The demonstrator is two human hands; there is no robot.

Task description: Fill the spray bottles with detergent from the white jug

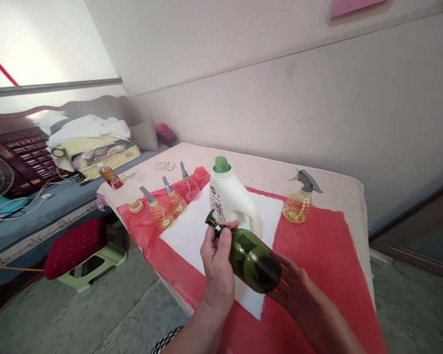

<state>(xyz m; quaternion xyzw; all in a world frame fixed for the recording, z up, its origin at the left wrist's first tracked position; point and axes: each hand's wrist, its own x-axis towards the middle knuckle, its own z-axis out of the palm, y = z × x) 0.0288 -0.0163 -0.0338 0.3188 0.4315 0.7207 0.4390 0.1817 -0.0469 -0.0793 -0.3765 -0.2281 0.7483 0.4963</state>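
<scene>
A dark green pump bottle (256, 260) lies tilted across both my hands, its black pump head (211, 218) pointing up and left. My left hand (219, 263) is closed around the bottle's neck, thumb on top. At the base, the fingers of my right hand (299, 290) rest against the lower end, partly hidden behind it. Just beyond stands a white jug (231, 194) with a handle, a label and a green piece in its mouth. It stands on a white sheet (186, 246) spread over red plastic (313, 255).
Clear spray bottles with grey triggers stand left of the jug, the nearest a spray bottle (158, 214); another spray bottle (297, 204) is at right. A round lid (136, 206) and a brown bottle (110, 175) sit at the table's left. A red-topped stool (77, 246) stands below.
</scene>
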